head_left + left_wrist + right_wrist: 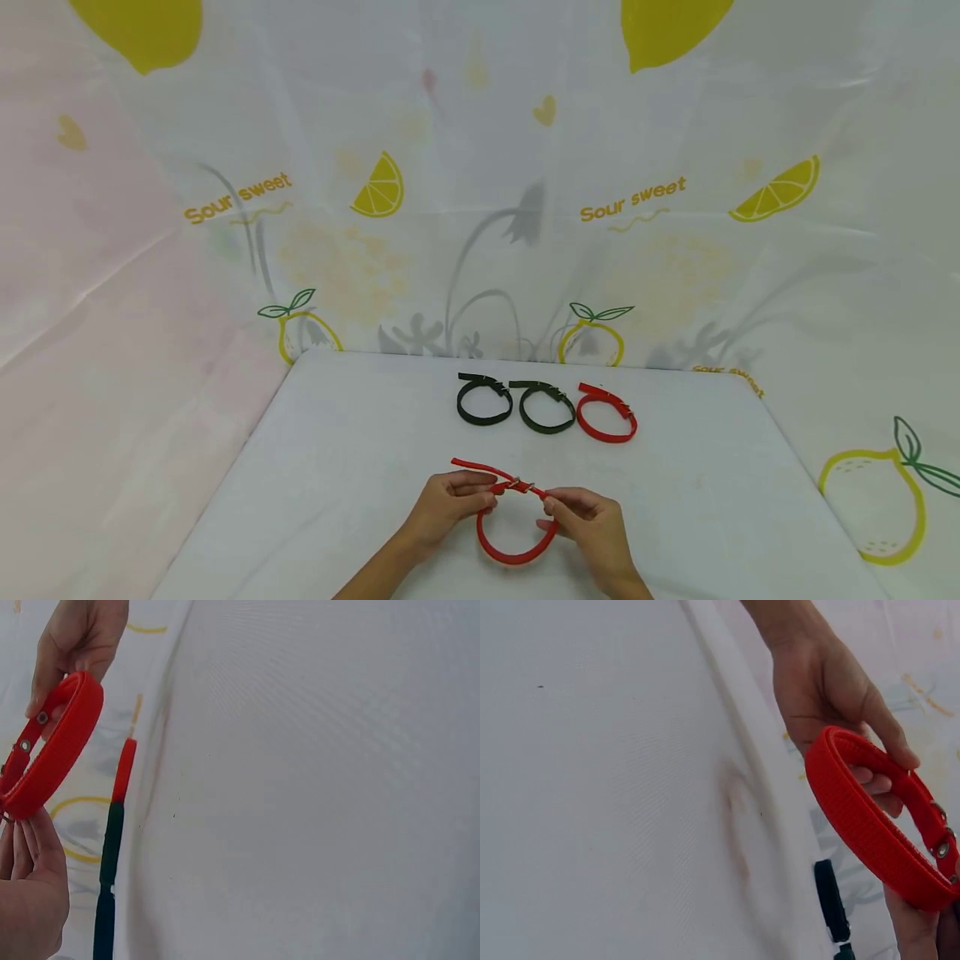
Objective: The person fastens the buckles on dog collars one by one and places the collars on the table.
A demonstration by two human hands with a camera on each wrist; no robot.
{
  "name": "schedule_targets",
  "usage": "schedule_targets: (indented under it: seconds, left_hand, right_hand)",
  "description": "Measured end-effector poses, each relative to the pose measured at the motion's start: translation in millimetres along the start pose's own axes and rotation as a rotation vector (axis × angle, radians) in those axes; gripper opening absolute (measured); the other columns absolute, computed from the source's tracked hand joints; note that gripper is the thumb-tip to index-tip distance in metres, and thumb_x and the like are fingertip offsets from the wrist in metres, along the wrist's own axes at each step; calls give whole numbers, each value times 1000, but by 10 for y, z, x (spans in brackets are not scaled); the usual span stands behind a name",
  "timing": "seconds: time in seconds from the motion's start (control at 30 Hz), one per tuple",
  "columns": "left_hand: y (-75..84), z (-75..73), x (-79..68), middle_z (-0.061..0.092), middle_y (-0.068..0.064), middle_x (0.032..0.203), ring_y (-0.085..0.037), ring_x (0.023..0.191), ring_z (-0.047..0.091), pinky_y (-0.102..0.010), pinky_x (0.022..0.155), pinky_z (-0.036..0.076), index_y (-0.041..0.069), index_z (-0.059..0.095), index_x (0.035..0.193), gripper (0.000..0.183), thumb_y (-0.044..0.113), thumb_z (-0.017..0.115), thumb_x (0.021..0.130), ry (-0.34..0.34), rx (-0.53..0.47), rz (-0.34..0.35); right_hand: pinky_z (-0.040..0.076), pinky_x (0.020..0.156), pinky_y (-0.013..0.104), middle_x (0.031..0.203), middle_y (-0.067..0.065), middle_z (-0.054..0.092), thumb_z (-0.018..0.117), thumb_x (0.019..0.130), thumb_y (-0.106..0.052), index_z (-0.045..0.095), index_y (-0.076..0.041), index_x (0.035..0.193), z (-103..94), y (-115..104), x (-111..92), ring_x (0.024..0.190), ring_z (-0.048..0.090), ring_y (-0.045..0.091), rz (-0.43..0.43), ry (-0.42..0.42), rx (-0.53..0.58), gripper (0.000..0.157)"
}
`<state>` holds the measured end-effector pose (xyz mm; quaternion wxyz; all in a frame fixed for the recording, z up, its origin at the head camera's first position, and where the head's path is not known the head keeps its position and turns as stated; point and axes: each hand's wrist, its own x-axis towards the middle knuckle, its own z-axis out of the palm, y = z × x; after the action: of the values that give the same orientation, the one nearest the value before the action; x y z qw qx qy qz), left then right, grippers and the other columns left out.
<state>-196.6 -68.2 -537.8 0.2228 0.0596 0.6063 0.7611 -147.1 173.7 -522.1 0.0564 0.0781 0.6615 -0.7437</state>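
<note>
A red collar (513, 559) is held up in a closed loop near the front of the table, its metal buckle at the top and its free end sticking out to the left. My left hand (450, 502) pinches it left of the buckle, between thumb and fingers. On the other side my right hand (592, 525) pinches the band just right of the buckle. Metal eyelets show along the inner strap of the red collar (64, 761) in the left wrist view. The collar (870, 825) hides part of the fingers in the right wrist view.
Farther back on the white table (337, 467) lie three buckled collars in a row: a black one (484, 421), a dark green one (547, 429) and another red one (606, 437). A lemon-print cloth (480, 250) hangs behind the table.
</note>
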Motion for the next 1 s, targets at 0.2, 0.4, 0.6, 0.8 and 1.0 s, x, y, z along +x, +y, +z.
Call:
schedule_targets:
  seconds: [0.2, 0.4, 0.6, 0.8, 1.0]
  left_hand:
    - [3, 28, 17, 70, -21, 107, -21, 91, 69, -32, 85, 55, -11, 59, 124, 48, 17, 75, 88, 71, -27, 32]
    - [-11, 62, 63, 71, -17, 102, -21, 89, 69, -29, 84, 55, -10, 60, 122, 51, 20, 78, 85, 162, -13, 68]
    - [-70, 97, 44, 70, -14, 111, -25, 98, 68, -30, 87, 54, -5, 55, 130, 54, 20, 75, 87, 177, -57, 62]
    - [-102, 144, 52, 70, -12, 114, -31, 106, 65, -29, 86, 54, 0, 54, 134, 56, 24, 75, 88, 200, -82, 78]
    - [-102, 151, 74, 72, -10, 107, -23, 93, 67, -27, 79, 55, 4, 60, 129, 53, 27, 77, 85, 185, 58, 127]
  right_hand:
    - [57, 77, 41, 104, 27, 67, 78, 83, -19, 67, 7, 113, 6, -27, 7, 86, 70, 34, 21, 17, 2, 42]
    - [58, 75, 37, 101, 25, 69, 79, 82, -23, 70, 3, 109, 16, -23, 34, 81, 71, 30, 13, 40, -64, 38]
    - [58, 75, 38, 99, 21, 70, 80, 82, -24, 70, 2, 107, 9, -2, 25, 84, 68, 30, 30, 6, -86, 38]
    - [58, 75, 34, 95, 11, 71, 77, 85, -28, 70, 1, 102, 1, 22, 45, 86, 66, 22, 14, -86, -182, 34]
    - [57, 75, 34, 94, 3, 71, 71, 90, -32, 73, -5, 100, 2, 1, 95, 87, 65, 19, -56, -101, -397, 29]
